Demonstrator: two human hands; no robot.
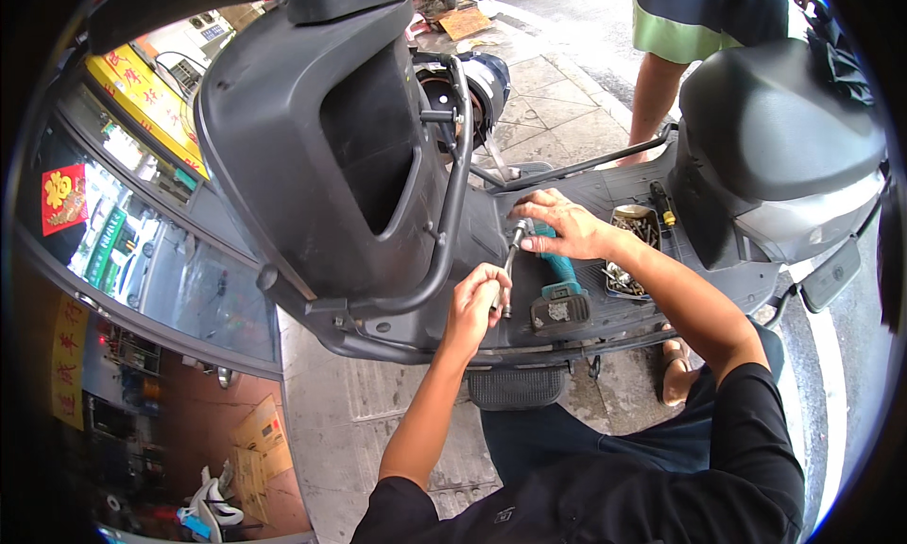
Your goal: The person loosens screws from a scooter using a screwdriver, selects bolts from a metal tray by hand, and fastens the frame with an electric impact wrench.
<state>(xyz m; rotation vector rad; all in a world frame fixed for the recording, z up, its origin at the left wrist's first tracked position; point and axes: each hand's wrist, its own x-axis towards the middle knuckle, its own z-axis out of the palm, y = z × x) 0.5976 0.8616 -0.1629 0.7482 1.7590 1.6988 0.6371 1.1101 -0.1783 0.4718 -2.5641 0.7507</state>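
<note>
My left hand point(480, 301) is closed around the lower part of a metal socket wrench point(511, 257) above the scooter's floorboard point(482, 225). At the wrench's upper end is my right hand point(560, 228), its thumb beside the socket head and its fingers spread; whether it grips the head is not clear. Below and beside that hand a teal cordless power tool point(560, 267) lies on the floorboard, its battery base point(560, 311) towards me. Right of it, partly behind my right forearm, sits a metal tin point(628, 296) of bolts and small parts. A screwdriver point(663, 204) with a black and yellow handle lies beyond the tin.
The scooter's front storage panel point(283, 126) and a tubular guard bar point(453, 225) rise at the left. A helmet point(489, 83) hangs behind the bar. The seat point(779, 118) stands at the right, with a person's leg point(648, 104) behind the floorboard. A footrest point(516, 388) juts out near my legs.
</note>
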